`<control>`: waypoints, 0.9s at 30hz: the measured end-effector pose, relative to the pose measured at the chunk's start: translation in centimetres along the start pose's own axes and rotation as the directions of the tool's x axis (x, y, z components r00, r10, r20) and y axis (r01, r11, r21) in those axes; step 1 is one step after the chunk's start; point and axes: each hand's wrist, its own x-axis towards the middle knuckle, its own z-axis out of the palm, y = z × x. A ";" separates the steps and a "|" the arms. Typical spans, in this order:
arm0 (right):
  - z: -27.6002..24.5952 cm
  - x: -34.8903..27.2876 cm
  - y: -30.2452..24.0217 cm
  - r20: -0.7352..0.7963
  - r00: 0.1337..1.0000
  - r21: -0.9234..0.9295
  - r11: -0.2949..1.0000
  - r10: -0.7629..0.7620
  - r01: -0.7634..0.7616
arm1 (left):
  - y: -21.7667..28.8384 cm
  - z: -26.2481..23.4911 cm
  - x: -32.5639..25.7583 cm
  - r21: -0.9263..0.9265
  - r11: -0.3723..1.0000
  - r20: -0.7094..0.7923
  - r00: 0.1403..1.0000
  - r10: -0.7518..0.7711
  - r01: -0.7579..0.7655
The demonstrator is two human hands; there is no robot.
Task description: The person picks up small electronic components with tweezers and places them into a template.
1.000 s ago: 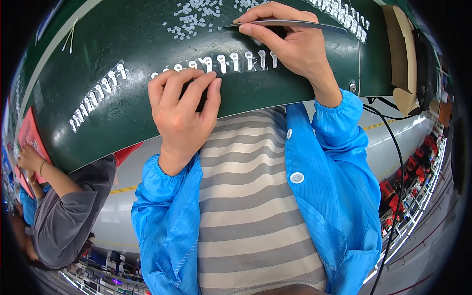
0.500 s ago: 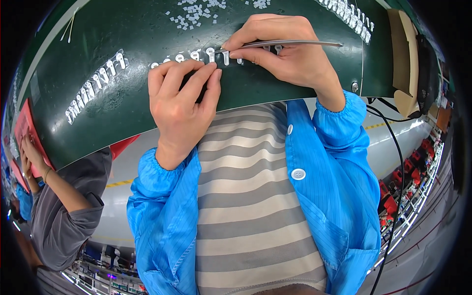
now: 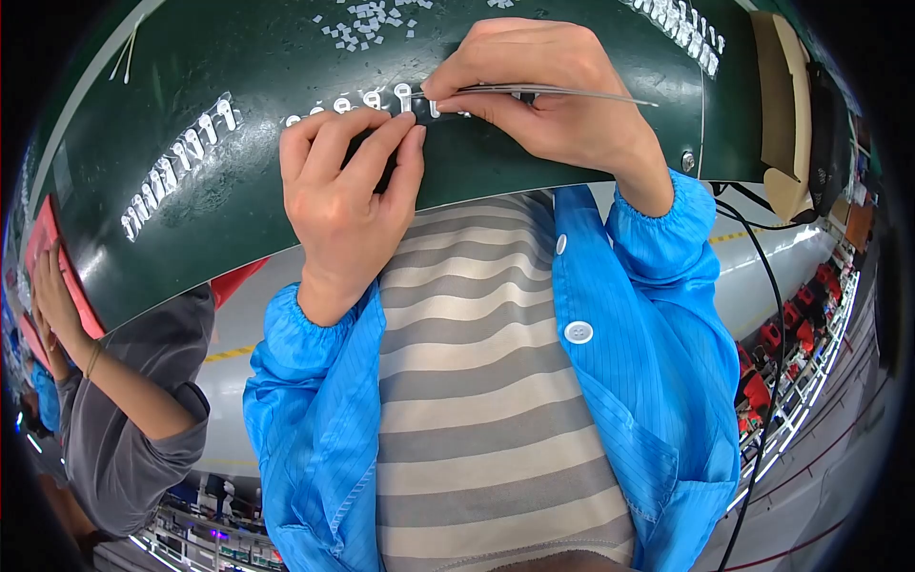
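A small white part with a round end and a narrow stem lies on the dark green table, in a row of similar parts. My left hand is closed, its index fingertip and thumb at the stem's lower end, steadying it. My right hand is closed on thin metal tweezers, whose tip reaches the round end of that part. Another white part sits just to the right, partly covered by my right fingers. To the left, white parts continue the row, some hidden behind my left hand.
Small pale squares lie scattered at the far side. More white parts stand in rows at the left and far right. Cotton swabs rest far left. A cardboard box stands at right. Another person's hand touches a red tray.
The view has shifted slightly, and the table things sit a little further left and up. My hands keep nearly the same pose; the tweezers' rear end has dipped slightly.
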 end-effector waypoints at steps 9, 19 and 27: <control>0.1 -0.2 1.6 -0.107 0.991 0.032 0.996 -0.079 0.082 | 0.5 0.3 0.1 0.077 0.997 0.035 0.999 0.014 -0.017; -0.7 0.3 -0.4 -0.212 0.891 0.216 0.909 0.400 -0.357 | 0.5 0.1 0.1 0.059 0.998 0.049 0.999 0.006 -0.009; -1.0 -0.6 -0.7 -0.294 0.874 0.180 0.921 0.386 -0.346 | 0.5 0.1 0.2 0.054 0.998 0.049 0.999 0.004 -0.007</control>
